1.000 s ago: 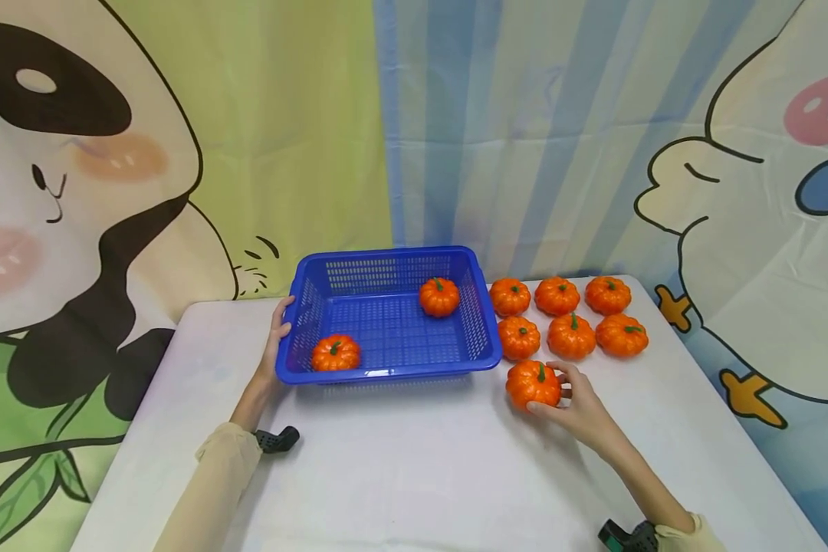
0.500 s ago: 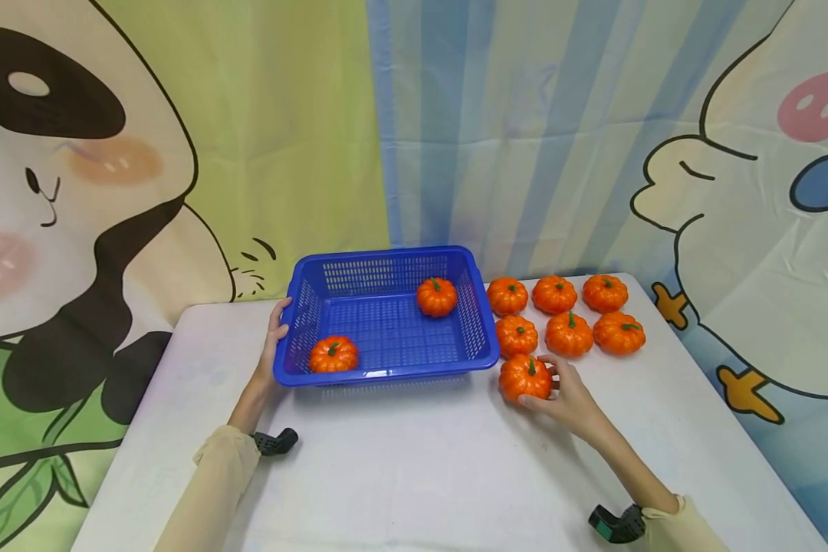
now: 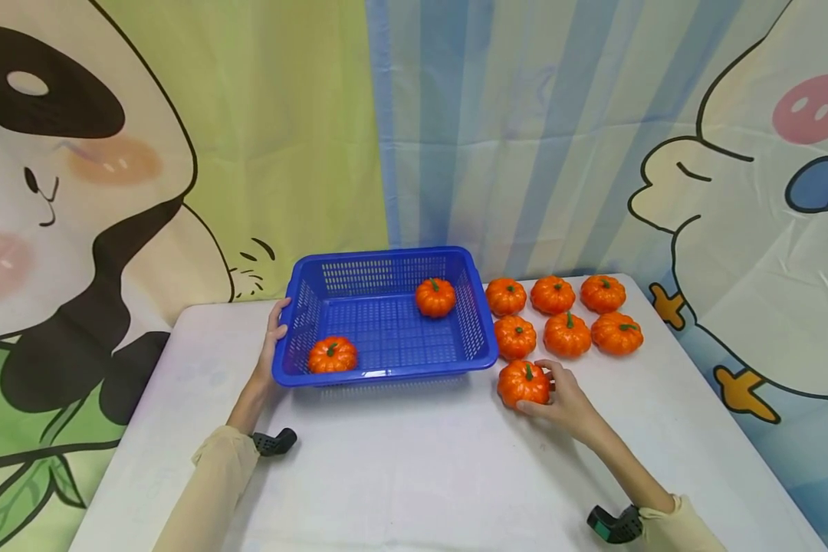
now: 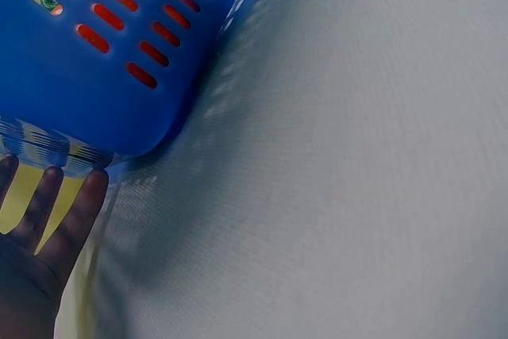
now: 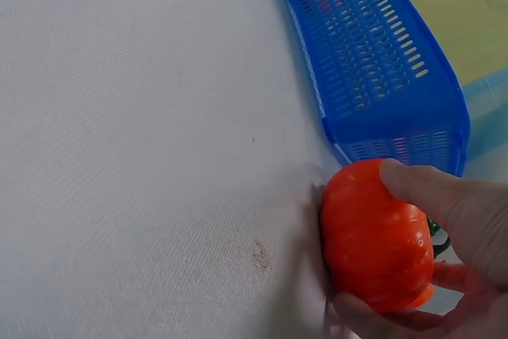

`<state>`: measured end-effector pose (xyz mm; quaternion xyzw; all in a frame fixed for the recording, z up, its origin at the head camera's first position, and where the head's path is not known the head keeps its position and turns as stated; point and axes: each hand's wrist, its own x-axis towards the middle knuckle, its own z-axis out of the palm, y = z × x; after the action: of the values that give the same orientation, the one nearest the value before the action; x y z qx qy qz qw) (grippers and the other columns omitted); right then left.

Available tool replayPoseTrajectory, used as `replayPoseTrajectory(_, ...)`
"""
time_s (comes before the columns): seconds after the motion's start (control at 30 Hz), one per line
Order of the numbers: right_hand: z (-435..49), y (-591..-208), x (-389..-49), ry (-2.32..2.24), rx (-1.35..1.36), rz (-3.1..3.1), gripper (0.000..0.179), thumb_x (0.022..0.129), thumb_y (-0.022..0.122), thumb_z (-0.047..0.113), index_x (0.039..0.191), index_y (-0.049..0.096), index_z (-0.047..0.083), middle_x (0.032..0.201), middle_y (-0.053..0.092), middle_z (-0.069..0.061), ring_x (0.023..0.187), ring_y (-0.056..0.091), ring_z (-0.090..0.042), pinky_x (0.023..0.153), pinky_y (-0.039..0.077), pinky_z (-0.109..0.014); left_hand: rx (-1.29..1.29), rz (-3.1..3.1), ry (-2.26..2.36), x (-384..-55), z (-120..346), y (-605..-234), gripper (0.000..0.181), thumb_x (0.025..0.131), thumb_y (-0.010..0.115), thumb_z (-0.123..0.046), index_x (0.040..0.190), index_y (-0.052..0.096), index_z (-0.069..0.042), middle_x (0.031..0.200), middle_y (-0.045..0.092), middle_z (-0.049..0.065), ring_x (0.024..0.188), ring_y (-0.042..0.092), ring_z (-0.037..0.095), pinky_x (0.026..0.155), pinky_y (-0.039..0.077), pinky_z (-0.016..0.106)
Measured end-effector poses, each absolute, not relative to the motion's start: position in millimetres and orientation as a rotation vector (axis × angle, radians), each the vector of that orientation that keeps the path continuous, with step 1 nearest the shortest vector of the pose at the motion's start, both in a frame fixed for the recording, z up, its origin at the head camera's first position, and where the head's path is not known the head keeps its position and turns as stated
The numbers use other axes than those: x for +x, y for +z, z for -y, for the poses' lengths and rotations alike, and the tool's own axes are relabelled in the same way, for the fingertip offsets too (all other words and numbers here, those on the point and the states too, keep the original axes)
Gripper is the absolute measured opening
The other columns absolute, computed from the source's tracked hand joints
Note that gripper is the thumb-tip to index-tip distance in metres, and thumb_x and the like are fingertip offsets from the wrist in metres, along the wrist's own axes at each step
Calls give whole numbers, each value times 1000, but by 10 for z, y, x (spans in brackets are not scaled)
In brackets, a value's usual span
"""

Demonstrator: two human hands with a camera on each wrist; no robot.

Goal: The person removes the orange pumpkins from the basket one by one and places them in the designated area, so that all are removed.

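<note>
On the right, my right hand (image 3: pixel 564 402) holds a small orange pumpkin (image 3: pixel 524 385) with a green stem, its thumb and fingers on opposite sides. In the right wrist view this pumpkin (image 5: pixel 375 236) is at or just over the white cloth. My left hand (image 3: pixel 267 343) rests against the left side of a blue plastic basket (image 3: pixel 386 375); in the left wrist view its fingers (image 4: pixel 78 220) are straight and their tips touch the basket's wall. Two pumpkins are inside the basket, one at front left (image 3: pixel 333 355) and another at back right (image 3: pixel 435 297).
Several more pumpkins (image 3: pixel 567 335) stand in two rows right of the basket, close to its wall. A white-covered table (image 3: pixel 400 468) lies beneath everything. Behind its back edge hangs a printed curtain (image 3: pixel 441 153).
My right hand has moved slightly left with the pumpkin, which now sits close in front of the near row. My left hand and the basket have stayed in place.
</note>
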<state>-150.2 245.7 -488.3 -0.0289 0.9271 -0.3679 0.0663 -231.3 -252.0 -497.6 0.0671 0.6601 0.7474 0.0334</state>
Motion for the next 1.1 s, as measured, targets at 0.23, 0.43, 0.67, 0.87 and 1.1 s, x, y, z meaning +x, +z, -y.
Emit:
replayPoseTrajectory(0.23,-2456,-4803,-1487,-1066,-79,-2809,95,79,77,41,147,26,-2,135,38,-32,118,47,-44,91,51,-53,217,-2044,2291,-2306,2510,-4962,56,99,18,-21,154,9,-29,163,0,8,138,24,24,98,38,17)
replayPoseTrajectory(0.43,-2446,-4634,-1432,-1150,-145,-2954,84,82,77,29,145,29,-1,140,34,-27,125,41,-45,91,50,-56,225,-2033,2300,-2320,2511,-4981,54,100,18,-22,152,12,-31,163,1,6,139,22,21,101,34,17)
replayPoseTrajectory(0.67,-2346,-4444,-1308,-1212,-241,-2953,76,83,76,19,143,34,1,139,37,-24,124,43,-41,89,51,-55,223,-2026,2306,-2331,2526,-4993,53,99,17,-22,151,13,-33,163,1,6,139,23,23,99,37,18)
replayPoseTrajectory(0.87,-2239,-4362,-1211,-1261,-295,-2896,73,83,75,17,142,36,2,140,38,-23,124,45,-43,89,52,-55,219,-2035,2292,-2321,2525,-4975,54,100,18,-23,152,12,-33,163,0,6,139,22,24,99,37,17)
replayPoseTrajectory(1.1,-2141,-4319,-1135,-1317,-345,-2806,68,84,75,23,140,41,5,138,44,-21,124,47,-40,92,51,-54,223,-2036,2286,-2313,2519,-4978,55,100,19,-24,153,10,-32,163,-1,6,141,19,27,98,37,16)
